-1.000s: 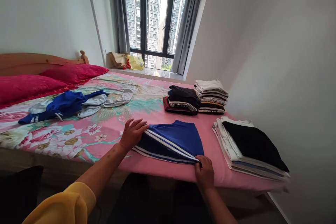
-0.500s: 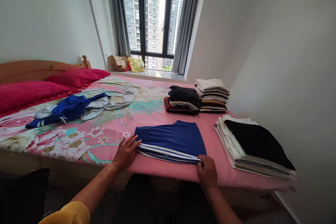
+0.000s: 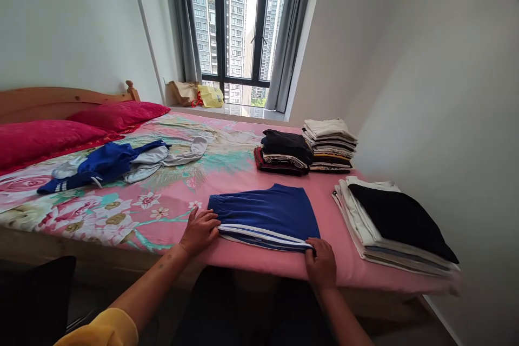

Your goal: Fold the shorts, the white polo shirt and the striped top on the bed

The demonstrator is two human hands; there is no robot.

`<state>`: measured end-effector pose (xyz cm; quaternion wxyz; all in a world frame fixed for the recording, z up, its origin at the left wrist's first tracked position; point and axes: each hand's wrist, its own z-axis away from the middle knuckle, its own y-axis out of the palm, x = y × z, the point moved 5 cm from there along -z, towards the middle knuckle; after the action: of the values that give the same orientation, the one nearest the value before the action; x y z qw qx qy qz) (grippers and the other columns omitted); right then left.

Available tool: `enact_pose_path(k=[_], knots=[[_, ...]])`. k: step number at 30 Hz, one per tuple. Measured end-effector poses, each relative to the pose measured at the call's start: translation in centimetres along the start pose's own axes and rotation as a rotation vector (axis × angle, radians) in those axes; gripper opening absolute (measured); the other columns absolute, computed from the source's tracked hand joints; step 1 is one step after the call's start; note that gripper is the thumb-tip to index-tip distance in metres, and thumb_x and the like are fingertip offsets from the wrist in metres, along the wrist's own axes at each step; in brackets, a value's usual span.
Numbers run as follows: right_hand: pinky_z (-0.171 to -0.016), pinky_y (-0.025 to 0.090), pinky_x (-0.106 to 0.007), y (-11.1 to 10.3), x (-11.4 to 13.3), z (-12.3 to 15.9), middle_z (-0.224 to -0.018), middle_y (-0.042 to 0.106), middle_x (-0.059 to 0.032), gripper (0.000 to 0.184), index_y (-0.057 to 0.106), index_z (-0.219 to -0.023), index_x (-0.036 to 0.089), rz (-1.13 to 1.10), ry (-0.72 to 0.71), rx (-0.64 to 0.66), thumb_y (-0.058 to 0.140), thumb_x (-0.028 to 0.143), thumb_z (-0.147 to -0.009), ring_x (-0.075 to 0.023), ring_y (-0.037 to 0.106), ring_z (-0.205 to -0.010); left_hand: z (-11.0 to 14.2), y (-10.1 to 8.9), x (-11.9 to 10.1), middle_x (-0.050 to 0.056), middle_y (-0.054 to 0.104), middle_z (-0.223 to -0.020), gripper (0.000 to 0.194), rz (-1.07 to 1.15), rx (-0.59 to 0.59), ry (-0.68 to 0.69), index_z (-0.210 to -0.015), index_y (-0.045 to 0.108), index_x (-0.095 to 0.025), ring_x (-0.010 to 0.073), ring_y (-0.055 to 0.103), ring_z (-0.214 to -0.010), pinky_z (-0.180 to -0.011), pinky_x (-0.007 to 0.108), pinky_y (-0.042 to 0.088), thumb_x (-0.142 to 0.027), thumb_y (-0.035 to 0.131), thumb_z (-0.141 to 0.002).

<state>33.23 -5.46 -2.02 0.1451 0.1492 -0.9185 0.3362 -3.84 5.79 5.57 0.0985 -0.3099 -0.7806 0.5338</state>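
Note:
Blue shorts with white side stripes lie folded lengthwise on the bed near its front edge. Their gathered waistband faces left and the leg hem faces right. My left hand grips the near corner at the waist end, its thumb partly hidden. At the near right corner, my right hand pinches the striped edge by the hem. The striped near edge stretches between both hands.
A folded pile topped with black cloth sits right of the shorts. Behind stand a dark clothes stack and a taller stack. Loose blue and grey clothes lie left, near red pillows.
My left hand has brought the upper layer's waist corner down towards the near edge, and the shorts now lie flatter. My right hand stays at the hem corner.

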Motion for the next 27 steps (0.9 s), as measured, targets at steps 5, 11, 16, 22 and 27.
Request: enact_pose_path(k=[5,11,16,22,27], knots=[[-0.088,0.045,-0.043,0.0,0.2,-0.1,-0.093,0.064,-0.0070,0.020,0.059,-0.092,0.019,0.004,0.001,0.010,0.046,0.014,-0.078,-0.0229,0.055,-0.094,-3.8,0.2,0.5,0.011,0.064,-0.113,0.031,0.043,-0.050,-0.351,-0.104,0.062,-0.021,0.0263,0.055,-0.110,-0.096,0.042,0.038,-0.021,0.045,-0.078],[-0.089,0.044,-0.043,0.2,-0.2,0.1,-0.095,0.063,-0.0070,0.020,0.059,-0.093,0.020,-0.018,0.022,0.019,0.046,0.013,-0.079,-0.0231,0.055,-0.096,-6.0,1.2,6.5,0.024,0.066,-0.099,0.049,0.122,-0.001,-0.865,-0.091,0.062,-0.013,0.0416,0.060,-0.097,-0.076,0.054,0.044,-0.055,0.041,-0.079],[-0.089,0.044,-0.042,0.3,-0.5,0.3,-0.097,0.063,-0.0067,0.022,0.059,-0.095,0.020,-0.022,0.026,0.023,0.047,0.013,-0.079,-0.0232,0.054,-0.098,-6.6,2.6,8.7,0.014,0.071,-0.077,0.046,0.357,0.144,-0.923,-0.061,0.063,-0.019,0.0387,0.064,-0.092,-0.073,0.043,0.049,-0.065,0.058,-0.063],[-0.089,0.044,-0.043,0.3,-0.3,0.1,-0.096,0.063,-0.0066,0.022,0.059,-0.095,0.021,-0.022,0.035,0.024,0.046,0.013,-0.079,-0.0235,0.054,-0.097,-6.8,4.4,8.3,0.008,0.072,-0.071,0.029,0.752,0.193,-0.972,-0.069,0.066,-0.016,0.0245,0.070,-0.075,-0.058,0.028,0.054,-0.045,0.064,-0.069],[-0.090,0.044,-0.044,0.3,-0.2,0.2,-0.097,0.064,-0.0068,0.022,0.059,-0.095,0.021,-0.013,0.031,0.017,0.046,0.013,-0.079,-0.0236,0.055,-0.098,-7.1,4.4,8.4,0.010,0.073,-0.068,0.026,0.882,0.173,-0.985,-0.068,0.067,-0.014,0.0262,0.069,-0.064,-0.053,0.033,0.057,-0.040,0.072,-0.061]])
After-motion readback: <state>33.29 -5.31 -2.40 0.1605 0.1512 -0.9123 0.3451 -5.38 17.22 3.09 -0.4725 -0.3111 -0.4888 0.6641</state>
